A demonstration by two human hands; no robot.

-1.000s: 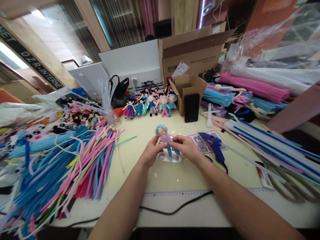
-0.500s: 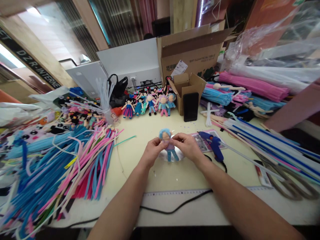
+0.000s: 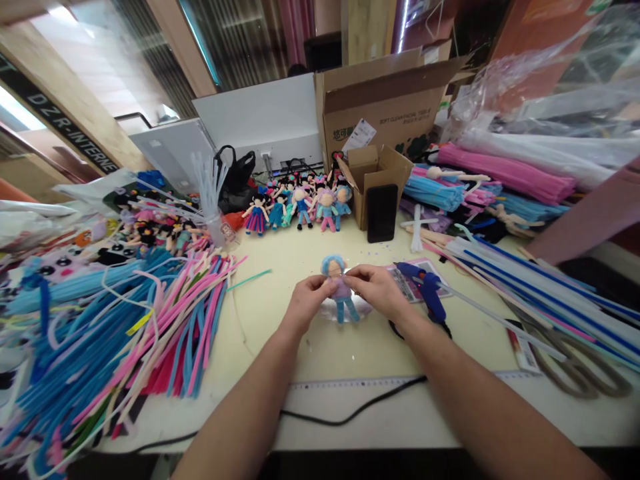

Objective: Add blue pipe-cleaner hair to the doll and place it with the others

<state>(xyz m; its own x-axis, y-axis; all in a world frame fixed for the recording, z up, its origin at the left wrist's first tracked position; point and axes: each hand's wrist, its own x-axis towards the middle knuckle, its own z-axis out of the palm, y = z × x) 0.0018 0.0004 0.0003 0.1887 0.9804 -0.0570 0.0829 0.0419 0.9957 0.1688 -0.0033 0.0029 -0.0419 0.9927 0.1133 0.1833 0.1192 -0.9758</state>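
Between my two hands stands a small pipe-cleaner doll [image 3: 342,288] with blue hair, a lilac top and blue legs. My left hand [image 3: 311,298] pinches the doll's arm on the left side with thumb and finger. On the other side my right hand [image 3: 373,285] pinches the opposite arm the same way. Both hands are closed, and the fingertips hide the ends of the arms. Below the doll lies a shiny clear round piece [image 3: 327,311], partly covered by it. A blue glue gun [image 3: 429,293] rests to the right of my right hand.
Finished dolls [image 3: 303,205] stand in a group at the back, beside a small cardboard box [image 3: 373,170] and a black phone [image 3: 381,213]. Pipe cleaners [image 3: 115,327] heap up on the left. Large scissors [image 3: 575,363] lie at right. A black cable [image 3: 345,421] crosses the front.
The doll has shifted very slightly to the right and its head sits a little more upright. Both hands keep their pinch on its arms.
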